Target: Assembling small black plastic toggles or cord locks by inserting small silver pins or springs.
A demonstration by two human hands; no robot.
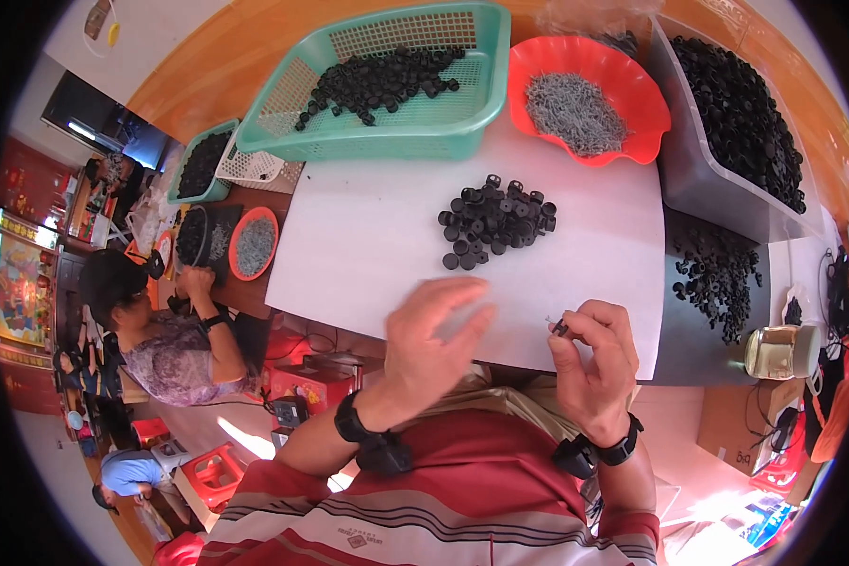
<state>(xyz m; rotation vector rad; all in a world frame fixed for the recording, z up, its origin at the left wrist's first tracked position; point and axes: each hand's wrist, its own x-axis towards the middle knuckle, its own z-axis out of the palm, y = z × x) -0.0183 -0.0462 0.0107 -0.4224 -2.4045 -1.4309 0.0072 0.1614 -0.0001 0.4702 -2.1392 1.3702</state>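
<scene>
My right hand (596,363) pinches a small black plastic part (560,327) between thumb and fingertips, and a thin metal pin or screw sticks out of it. Across the white sheet (349,255), my left hand (439,330) hovers with thumb and fingers apart, slightly blurred and holding nothing visible. Just beyond the left fingertips lies a heap of round black plastic caps (495,224). Farther back, a red scalloped bowl (653,123) contains many small grey metal screws or pins (575,111).
A green basket (377,146) of black parts stands at the back, with a translucent bin (726,203) of similar parts at right. Smaller black pieces (717,283) lie near a glass jar (774,352). At left, another person (174,330) works beside a red bowl (255,243).
</scene>
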